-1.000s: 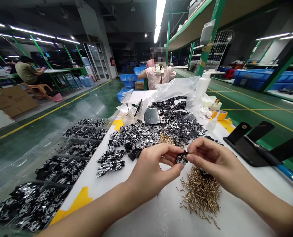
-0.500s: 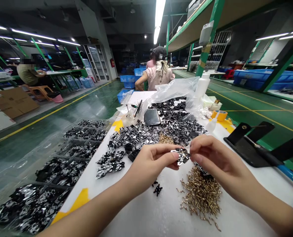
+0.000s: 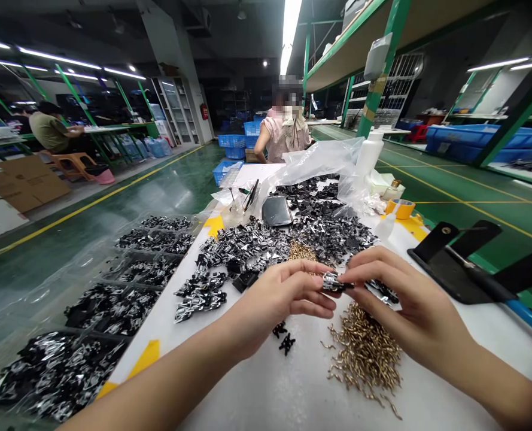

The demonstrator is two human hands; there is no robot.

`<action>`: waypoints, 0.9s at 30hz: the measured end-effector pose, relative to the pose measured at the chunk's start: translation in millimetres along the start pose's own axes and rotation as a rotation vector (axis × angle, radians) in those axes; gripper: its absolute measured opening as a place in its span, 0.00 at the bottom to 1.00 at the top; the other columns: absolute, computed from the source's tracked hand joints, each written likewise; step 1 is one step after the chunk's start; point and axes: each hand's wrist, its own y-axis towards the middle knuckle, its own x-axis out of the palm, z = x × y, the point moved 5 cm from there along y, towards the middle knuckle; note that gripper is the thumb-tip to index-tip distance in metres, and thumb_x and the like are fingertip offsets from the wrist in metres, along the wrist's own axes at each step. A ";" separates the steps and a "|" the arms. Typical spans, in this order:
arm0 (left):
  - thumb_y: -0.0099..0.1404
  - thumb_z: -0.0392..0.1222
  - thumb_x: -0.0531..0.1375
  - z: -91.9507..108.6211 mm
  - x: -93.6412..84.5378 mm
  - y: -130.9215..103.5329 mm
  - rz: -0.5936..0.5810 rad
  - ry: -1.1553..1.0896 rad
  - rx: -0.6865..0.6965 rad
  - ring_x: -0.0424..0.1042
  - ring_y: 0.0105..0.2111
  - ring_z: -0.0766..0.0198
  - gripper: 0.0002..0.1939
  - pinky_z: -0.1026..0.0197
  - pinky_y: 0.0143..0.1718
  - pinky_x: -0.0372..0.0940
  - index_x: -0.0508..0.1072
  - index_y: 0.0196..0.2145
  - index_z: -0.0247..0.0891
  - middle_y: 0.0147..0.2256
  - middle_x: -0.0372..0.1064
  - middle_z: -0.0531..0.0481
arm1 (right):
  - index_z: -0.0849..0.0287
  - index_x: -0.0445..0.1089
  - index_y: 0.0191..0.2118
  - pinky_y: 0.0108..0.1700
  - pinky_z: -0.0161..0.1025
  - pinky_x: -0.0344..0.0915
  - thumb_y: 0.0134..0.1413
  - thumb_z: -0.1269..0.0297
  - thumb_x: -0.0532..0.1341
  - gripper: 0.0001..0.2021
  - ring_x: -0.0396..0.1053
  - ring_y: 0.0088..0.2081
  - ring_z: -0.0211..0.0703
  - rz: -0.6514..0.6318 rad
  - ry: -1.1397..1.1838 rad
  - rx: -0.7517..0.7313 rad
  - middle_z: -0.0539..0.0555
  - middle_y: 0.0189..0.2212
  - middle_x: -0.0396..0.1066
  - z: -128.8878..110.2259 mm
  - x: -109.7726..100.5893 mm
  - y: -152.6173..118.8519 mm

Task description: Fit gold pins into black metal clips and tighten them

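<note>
While black-silver parts (image 3: pixel 248 246) crowd white tabletop (image 3: pixel 266 392), green floor (image 3: pixel 167 194) gleams.

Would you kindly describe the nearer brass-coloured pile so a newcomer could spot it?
Find the white tabletop, then the right hand over it. Beside that hand lies the pile of wavy brass-coloured pieces, larger and nearer than the other golden pile.

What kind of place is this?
Maybe a factory or workshop! Heaps of black-and-silver parts and gold-coloured pieces lie on the white worktop, and another person sits at a table farther back.
</note>
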 end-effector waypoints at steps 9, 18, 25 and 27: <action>0.57 0.36 0.62 0.1 -3.3 0.9 0.027 0.169 0.074 0.71 0.29 0.68 0.16 0.62 0.38 0.67 0.70 0.44 0.34 0.27 0.70 0.51 | 0.61 0.65 0.40 0.36 0.39 0.61 0.53 0.78 0.55 0.10 0.61 0.38 0.40 0.064 -0.141 -0.100 0.55 0.35 0.61 -8.0 2.7 -1.3; 0.56 0.30 0.60 -1.1 -4.2 3.1 0.046 0.147 0.063 0.70 0.28 0.70 0.18 0.64 0.35 0.67 0.70 0.46 0.32 0.25 0.70 0.52 | 0.63 0.64 0.40 0.36 0.38 0.61 0.52 0.80 0.56 0.10 0.62 0.38 0.41 0.063 -0.153 -0.127 0.55 0.34 0.62 -11.0 4.7 -2.3; 0.56 0.28 0.58 -3.7 -3.0 2.7 0.022 0.129 0.061 0.68 0.27 0.71 0.18 0.66 0.34 0.65 0.71 0.45 0.35 0.25 0.69 0.53 | 0.63 0.64 0.39 0.36 0.38 0.61 0.51 0.80 0.56 0.09 0.62 0.38 0.40 0.059 -0.150 -0.138 0.55 0.34 0.62 -11.6 5.0 -2.3; 0.56 0.28 0.57 -2.9 -2.3 1.7 0.022 0.142 0.063 0.67 0.26 0.71 0.18 0.66 0.34 0.65 0.71 0.45 0.35 0.24 0.68 0.53 | 0.63 0.64 0.39 0.36 0.38 0.61 0.51 0.80 0.56 0.10 0.61 0.38 0.40 0.059 -0.150 -0.148 0.55 0.34 0.62 -12.3 5.1 -2.4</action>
